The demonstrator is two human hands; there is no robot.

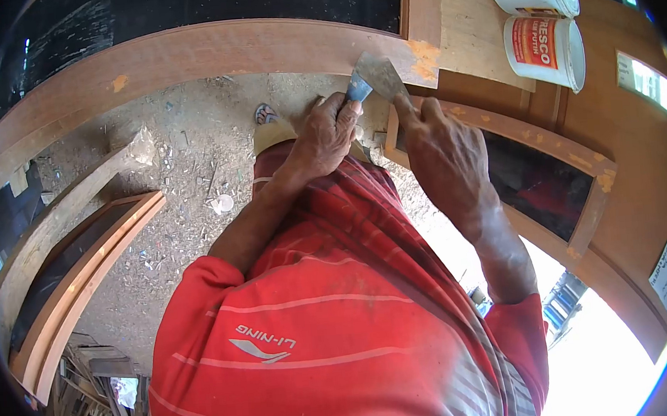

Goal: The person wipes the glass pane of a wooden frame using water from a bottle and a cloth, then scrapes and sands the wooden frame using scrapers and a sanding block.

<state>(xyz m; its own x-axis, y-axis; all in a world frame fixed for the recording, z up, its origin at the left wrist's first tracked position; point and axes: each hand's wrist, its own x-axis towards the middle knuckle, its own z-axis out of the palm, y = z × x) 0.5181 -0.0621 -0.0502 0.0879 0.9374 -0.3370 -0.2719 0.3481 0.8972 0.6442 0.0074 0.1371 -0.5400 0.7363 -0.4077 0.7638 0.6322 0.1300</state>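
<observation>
My right hand point(447, 154) is closed round a putty knife, its wide grey metal blade point(381, 75) pointing up and left. In my left hand point(327, 137), fingers pinch a small flat blue scraper point(358, 89), most of which the fingers hide. The blue scraper and the putty knife's blade meet or overlap in front of the wooden frame point(260, 43). Orange-tan filler patches point(424, 61) mark the frame's corner close to the blade.
Two white tubs, one labelled as putty point(545, 52), stand at the upper right. Beside my right arm leans a dark-paned wooden frame point(536, 171) with filler spots. Another frame point(84, 291) and a curved timber point(56, 220) are at left. Debris litters the ground point(184, 172).
</observation>
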